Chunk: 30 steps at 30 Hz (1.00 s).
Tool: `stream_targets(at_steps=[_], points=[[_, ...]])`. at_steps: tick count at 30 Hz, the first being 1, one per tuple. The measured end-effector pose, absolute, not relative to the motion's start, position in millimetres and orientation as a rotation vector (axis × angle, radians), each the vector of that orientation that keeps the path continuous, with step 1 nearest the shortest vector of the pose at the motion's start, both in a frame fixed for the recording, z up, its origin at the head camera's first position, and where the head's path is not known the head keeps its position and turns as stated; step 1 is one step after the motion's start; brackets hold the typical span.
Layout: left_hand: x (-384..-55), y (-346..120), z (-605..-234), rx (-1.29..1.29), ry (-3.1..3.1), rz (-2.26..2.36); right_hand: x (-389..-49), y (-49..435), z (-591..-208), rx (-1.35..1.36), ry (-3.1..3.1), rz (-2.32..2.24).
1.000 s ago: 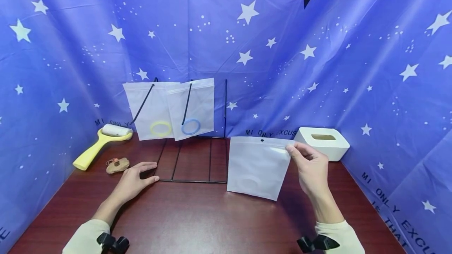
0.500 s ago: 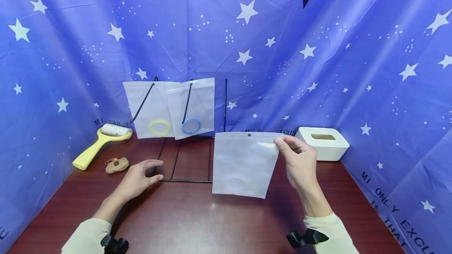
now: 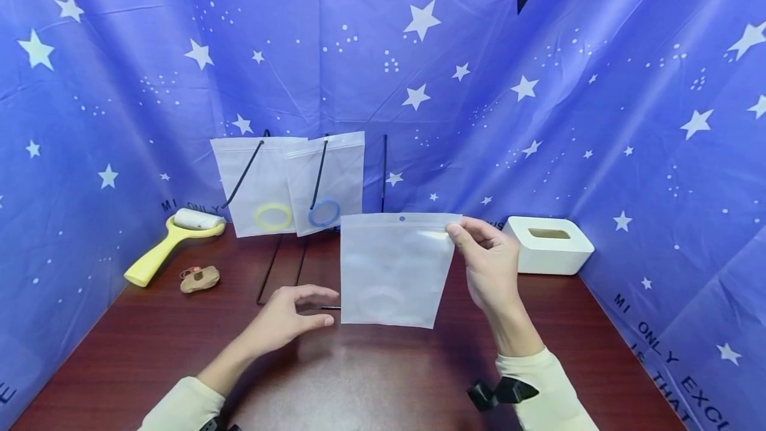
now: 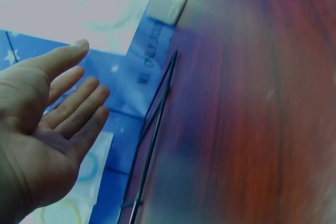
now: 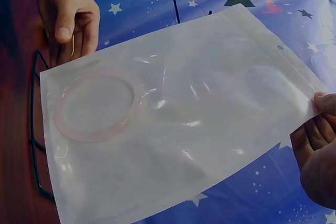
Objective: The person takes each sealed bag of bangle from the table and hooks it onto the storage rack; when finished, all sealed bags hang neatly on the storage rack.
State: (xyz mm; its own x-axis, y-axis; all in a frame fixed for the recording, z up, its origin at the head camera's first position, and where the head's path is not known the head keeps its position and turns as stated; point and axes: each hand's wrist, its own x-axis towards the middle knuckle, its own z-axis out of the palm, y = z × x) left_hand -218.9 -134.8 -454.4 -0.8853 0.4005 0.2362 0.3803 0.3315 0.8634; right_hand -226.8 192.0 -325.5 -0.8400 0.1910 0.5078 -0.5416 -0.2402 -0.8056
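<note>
A white zip bag (image 3: 391, 268) hangs upright from my right hand (image 3: 493, 268), which pinches its upper right corner between thumb and fingers. In the right wrist view a pale pink ring (image 5: 62, 109) shows through the plastic, and a small hang hole sits near the zip edge. My left hand (image 3: 293, 314) is just left of the bag, fingers extended and palm towards it, holding nothing. Behind, a black wire rack (image 3: 385, 171) carries a bag with a yellow ring (image 3: 239, 178) and a bag with a blue ring (image 3: 347, 165), each on its own prong. The held bag hides part of the rack.
A yellow-handled lint roller (image 3: 158, 255) lies at the back left. Near it is a small brown object with a red cord (image 3: 200, 279). A white tissue box (image 3: 553, 258) stands at the back right. Starry blue cloth (image 3: 479, 52) surrounds the table (image 3: 383, 384).
My right hand has carried the zip bag leftwards and slightly up, now in front of the rack. My left hand has left the rack's front left corner and moved right, towards the bag.
</note>
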Motion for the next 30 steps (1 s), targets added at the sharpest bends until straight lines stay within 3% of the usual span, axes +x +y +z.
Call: stream_targets(at_steps=[30], points=[[-220, -128, -452, 0.547, 2.841, 1.567, -236, 175, -314, 0.375, -1.712, 1.984]])
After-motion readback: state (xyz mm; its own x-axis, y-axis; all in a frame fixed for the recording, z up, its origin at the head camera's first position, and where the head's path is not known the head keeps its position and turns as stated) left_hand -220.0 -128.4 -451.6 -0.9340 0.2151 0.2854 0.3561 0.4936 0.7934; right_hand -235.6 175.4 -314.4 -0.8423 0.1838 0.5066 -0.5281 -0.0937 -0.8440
